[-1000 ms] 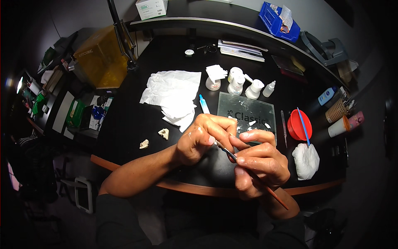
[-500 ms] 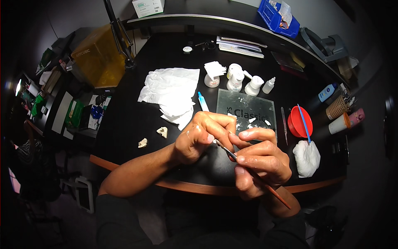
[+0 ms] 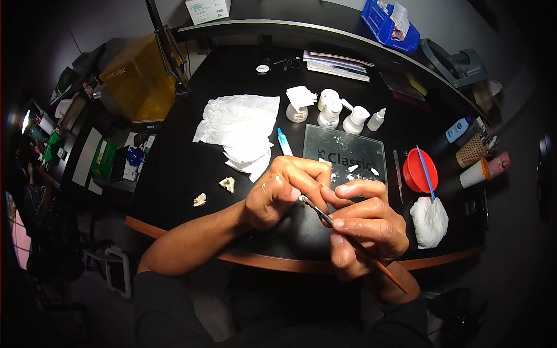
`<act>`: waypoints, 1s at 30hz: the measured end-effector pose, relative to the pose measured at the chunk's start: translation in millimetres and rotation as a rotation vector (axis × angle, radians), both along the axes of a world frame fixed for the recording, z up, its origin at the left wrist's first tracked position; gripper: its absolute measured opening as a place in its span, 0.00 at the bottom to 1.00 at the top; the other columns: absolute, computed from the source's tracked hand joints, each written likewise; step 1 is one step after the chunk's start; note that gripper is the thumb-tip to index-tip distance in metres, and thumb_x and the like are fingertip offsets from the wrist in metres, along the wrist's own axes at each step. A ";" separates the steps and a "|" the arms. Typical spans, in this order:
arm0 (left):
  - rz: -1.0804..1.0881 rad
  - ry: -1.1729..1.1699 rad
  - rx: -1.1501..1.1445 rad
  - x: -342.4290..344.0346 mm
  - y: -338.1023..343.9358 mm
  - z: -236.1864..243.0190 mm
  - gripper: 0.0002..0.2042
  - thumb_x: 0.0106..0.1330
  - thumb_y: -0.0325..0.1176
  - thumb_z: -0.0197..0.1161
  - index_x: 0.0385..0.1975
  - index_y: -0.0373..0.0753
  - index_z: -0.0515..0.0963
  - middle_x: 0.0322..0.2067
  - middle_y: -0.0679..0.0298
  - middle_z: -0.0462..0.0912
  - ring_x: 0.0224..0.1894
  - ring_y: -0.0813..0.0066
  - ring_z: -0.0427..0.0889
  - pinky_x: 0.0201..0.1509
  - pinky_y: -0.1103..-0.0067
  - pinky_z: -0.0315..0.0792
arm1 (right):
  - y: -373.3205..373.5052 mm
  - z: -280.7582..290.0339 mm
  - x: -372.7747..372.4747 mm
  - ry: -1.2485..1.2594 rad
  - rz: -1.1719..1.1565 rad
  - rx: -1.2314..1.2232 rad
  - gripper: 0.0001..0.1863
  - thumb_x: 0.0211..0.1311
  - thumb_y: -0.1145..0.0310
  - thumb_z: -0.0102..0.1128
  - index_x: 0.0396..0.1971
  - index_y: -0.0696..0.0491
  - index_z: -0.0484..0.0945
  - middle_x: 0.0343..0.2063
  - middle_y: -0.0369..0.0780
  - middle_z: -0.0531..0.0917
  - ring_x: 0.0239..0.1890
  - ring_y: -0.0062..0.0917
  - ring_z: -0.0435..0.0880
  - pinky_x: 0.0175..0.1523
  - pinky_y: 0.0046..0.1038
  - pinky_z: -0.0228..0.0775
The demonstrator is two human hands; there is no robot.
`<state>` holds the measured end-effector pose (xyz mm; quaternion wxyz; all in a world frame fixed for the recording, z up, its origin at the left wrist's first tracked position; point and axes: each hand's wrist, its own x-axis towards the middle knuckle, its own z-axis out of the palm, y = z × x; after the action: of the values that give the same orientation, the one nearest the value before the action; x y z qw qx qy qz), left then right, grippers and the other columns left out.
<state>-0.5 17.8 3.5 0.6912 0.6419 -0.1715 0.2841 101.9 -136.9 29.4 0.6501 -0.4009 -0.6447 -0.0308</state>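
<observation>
In front of my chest, my right hand [image 3: 374,229] grips a thin paintbrush [image 3: 387,273] with a dark ferrule and a reddish-brown handle. The brush slants up to the left, its tip at the thumb of my left hand [image 3: 278,194]. My left fingers are curled in a pinch. A tiny whitish bit shows at the thumb and brush tip; I cannot tell whether it is a held piece or paste on the bristles. White smears mark my left hand. Behind the hands lies a glass slab [image 3: 348,145] with small white lumps [image 3: 353,168].
White jars [image 3: 355,120] and a dropper bottle [image 3: 376,119] stand behind the slab. To the right are a red bowl [image 3: 415,174] with a blue stick across it and a white wad [image 3: 429,223]. At left lie tissues [image 3: 238,122], a blue-white tube [image 3: 283,142] and beige tooth-model pieces [image 3: 227,185].
The brush tip has shifted very slightly at my left thumb. Both hands stay nearly in place. At the far left, a person in the background has moved a little.
</observation>
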 end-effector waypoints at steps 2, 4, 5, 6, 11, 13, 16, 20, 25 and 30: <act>-0.009 -0.005 -0.011 1.2 -0.9 0.5 0.29 0.55 0.50 0.47 0.22 0.26 0.86 0.22 0.53 0.76 0.31 0.64 0.72 0.37 0.71 0.66 | -1.2 1.0 0.9 -0.017 -0.002 -0.004 0.12 0.45 0.84 0.69 0.34 0.59 0.84 0.30 0.41 0.86 0.47 0.42 0.85 0.50 0.35 0.84; 0.002 0.006 0.006 -0.2 0.0 0.8 0.30 0.56 0.51 0.47 0.22 0.26 0.86 0.22 0.52 0.77 0.31 0.64 0.72 0.37 0.72 0.66 | -0.2 0.2 0.0 -0.002 0.002 0.006 0.12 0.45 0.84 0.69 0.33 0.59 0.84 0.30 0.42 0.86 0.47 0.42 0.85 0.50 0.35 0.84; 0.003 0.008 0.006 -0.5 0.1 0.3 0.30 0.56 0.51 0.47 0.22 0.26 0.86 0.22 0.52 0.77 0.31 0.64 0.72 0.37 0.72 0.66 | -0.2 -0.2 0.1 0.000 0.003 0.006 0.12 0.45 0.84 0.69 0.33 0.59 0.84 0.30 0.42 0.86 0.47 0.42 0.85 0.50 0.35 0.84; 0.002 0.010 0.005 -0.7 0.3 0.2 0.30 0.56 0.51 0.47 0.22 0.26 0.86 0.22 0.52 0.77 0.31 0.64 0.72 0.37 0.72 0.66 | -0.2 -0.1 0.3 -0.007 0.009 0.001 0.12 0.45 0.84 0.69 0.33 0.59 0.84 0.30 0.42 0.86 0.47 0.42 0.85 0.50 0.35 0.84; 0.005 0.013 0.006 -2.0 0.6 1.7 0.30 0.56 0.51 0.47 0.22 0.26 0.86 0.22 0.52 0.77 0.30 0.64 0.72 0.37 0.72 0.66 | 0.9 1.8 -1.0 -0.015 0.000 0.002 0.12 0.45 0.83 0.69 0.33 0.59 0.84 0.30 0.41 0.86 0.47 0.42 0.86 0.50 0.34 0.84; 0.000 0.014 -0.002 -1.0 0.2 1.8 0.30 0.56 0.51 0.47 0.22 0.26 0.86 0.22 0.52 0.77 0.30 0.64 0.72 0.37 0.72 0.67 | 0.4 1.3 -0.2 -0.010 0.004 -0.010 0.12 0.45 0.84 0.69 0.33 0.59 0.84 0.30 0.41 0.86 0.47 0.41 0.86 0.49 0.34 0.83; -0.003 0.025 -0.003 -0.8 0.2 1.7 0.30 0.56 0.51 0.47 0.22 0.25 0.86 0.23 0.51 0.78 0.30 0.64 0.72 0.38 0.72 0.67 | 0.7 0.6 0.6 -0.016 -0.005 0.000 0.12 0.45 0.84 0.69 0.33 0.58 0.84 0.30 0.41 0.86 0.47 0.41 0.86 0.49 0.34 0.83; 0.005 0.027 -0.006 -1.9 -0.3 0.5 0.30 0.55 0.51 0.47 0.23 0.25 0.86 0.23 0.50 0.79 0.30 0.64 0.72 0.38 0.72 0.67 | 1.2 0.2 0.8 -0.008 -0.002 0.008 0.12 0.46 0.84 0.68 0.34 0.58 0.84 0.30 0.41 0.86 0.46 0.40 0.86 0.49 0.33 0.83; 0.001 0.006 -0.025 -0.6 -1.1 -2.1 0.29 0.54 0.49 0.47 0.23 0.25 0.86 0.24 0.50 0.79 0.30 0.64 0.72 0.37 0.71 0.67 | 0.8 1.1 1.2 0.019 0.029 0.011 0.12 0.47 0.84 0.67 0.34 0.58 0.83 0.29 0.41 0.86 0.45 0.39 0.86 0.49 0.33 0.82; 0.003 0.014 -0.001 -1.3 -0.1 1.3 0.29 0.55 0.49 0.47 0.22 0.25 0.86 0.23 0.50 0.80 0.30 0.64 0.73 0.37 0.71 0.67 | -0.2 1.1 0.9 0.014 0.026 -0.001 0.12 0.46 0.84 0.67 0.34 0.58 0.83 0.29 0.41 0.85 0.46 0.39 0.86 0.48 0.33 0.82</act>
<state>-1.9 17.7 4.9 0.6922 0.6439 -0.1655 0.2807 102.8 -137.1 30.5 0.6546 -0.3931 -0.6454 -0.0191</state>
